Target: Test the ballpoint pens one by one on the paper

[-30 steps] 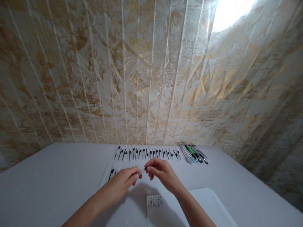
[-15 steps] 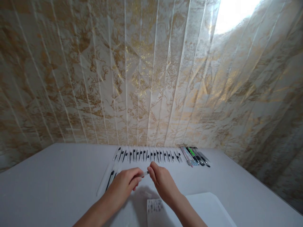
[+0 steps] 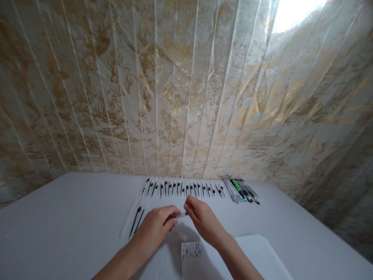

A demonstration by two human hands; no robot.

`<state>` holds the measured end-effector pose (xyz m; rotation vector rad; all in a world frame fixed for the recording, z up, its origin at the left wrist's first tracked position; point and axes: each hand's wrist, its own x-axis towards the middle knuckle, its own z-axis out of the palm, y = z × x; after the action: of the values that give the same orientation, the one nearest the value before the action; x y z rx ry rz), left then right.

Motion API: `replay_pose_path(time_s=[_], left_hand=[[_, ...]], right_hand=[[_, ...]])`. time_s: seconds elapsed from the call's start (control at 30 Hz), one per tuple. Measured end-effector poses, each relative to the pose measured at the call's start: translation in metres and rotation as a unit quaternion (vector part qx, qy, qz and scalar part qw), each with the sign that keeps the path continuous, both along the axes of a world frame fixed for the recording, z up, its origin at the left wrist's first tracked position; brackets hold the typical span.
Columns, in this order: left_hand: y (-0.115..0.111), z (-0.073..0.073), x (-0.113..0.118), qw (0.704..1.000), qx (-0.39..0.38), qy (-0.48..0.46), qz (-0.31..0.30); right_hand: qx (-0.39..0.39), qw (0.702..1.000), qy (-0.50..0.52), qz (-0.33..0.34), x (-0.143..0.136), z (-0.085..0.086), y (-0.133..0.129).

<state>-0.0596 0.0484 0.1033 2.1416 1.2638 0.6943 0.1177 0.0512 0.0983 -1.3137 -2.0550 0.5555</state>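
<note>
My left hand point(image 3: 159, 223) is closed around a slim, pale, see-through pen point(image 3: 182, 214), whose end sticks out toward the right. The fingers of my right hand point(image 3: 205, 221) pinch the pen's far end, where a small dark part shows. Much of the pen is hidden inside the hands. Just below it, a small clear piece point(image 3: 183, 236) lies on the table. A white sheet of paper with dark scribbles point(image 3: 191, 250) sits between my forearms. To the left of my left hand are thin black pen parts point(image 3: 135, 221) beside a clear tube-like strip point(image 3: 127, 219).
Along the back of the white table point(image 3: 72, 217) runs a row of clear pens with black parts point(image 3: 178, 189). Right of it lies a bunch of pens point(image 3: 243, 191), one bright green. A white tray point(image 3: 259, 251) stands at the front right. Gold-patterned curtain point(image 3: 180, 97) hangs behind.
Both hands have shifted slightly right with the pen still between them, and the right hand sits a little farther from the left. The view has tilted a little.
</note>
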Motion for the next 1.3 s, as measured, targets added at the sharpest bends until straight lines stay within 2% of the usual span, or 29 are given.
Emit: replay_pose_path(time_s=[0.1,0.3,0.4,0.5,0.6,0.7,0.77,0.93,1.03,1.13,1.3], left_hand=[[-0.002,-0.002,0.002,1.0,-0.006,-0.005,0.001],[-0.002,0.001,0.001,0.999,-0.034,-0.032,-0.004],[-0.002,0.001,0.001,0.999,-0.032,-0.033,-0.008],[-0.002,-0.001,0.001,0.999,-0.019,-0.03,-0.009],[0.0,-0.002,0.001,0.999,-0.022,-0.031,-0.005],[0.001,0.0,0.001,0.999,-0.032,-0.036,-0.007],[0.001,0.001,0.0,0.999,-0.034,-0.036,-0.011],[0.0,-0.001,0.0,0.999,-0.012,-0.038,-0.007],[0.001,-0.002,0.0,0.998,-0.021,-0.054,-0.004],[0.002,-0.002,0.0,0.997,-0.038,-0.066,-0.015],[0.0,0.0,0.0,1.0,0.013,-0.022,-0.003]], right_hand=[[0.002,1.0,-0.004,-0.02,-0.002,-0.004,0.002],[0.018,1.0,0.004,-0.003,0.006,-0.004,0.003],[0.035,0.998,-0.018,-0.04,0.001,-0.014,0.005],[0.009,0.996,-0.019,-0.088,-0.003,-0.019,0.007],[-0.029,0.997,-0.008,-0.074,0.002,-0.012,0.006],[-0.005,1.0,-0.006,-0.009,0.009,-0.001,0.003],[0.018,1.0,-0.012,0.015,0.009,0.0,0.003],[-0.008,0.999,0.001,-0.042,0.002,-0.01,0.005],[-0.01,1.0,0.0,-0.029,0.003,-0.005,0.004],[0.026,0.999,-0.02,-0.004,0.005,0.0,0.001],[-0.012,0.997,-0.026,-0.065,0.001,-0.005,0.002]])
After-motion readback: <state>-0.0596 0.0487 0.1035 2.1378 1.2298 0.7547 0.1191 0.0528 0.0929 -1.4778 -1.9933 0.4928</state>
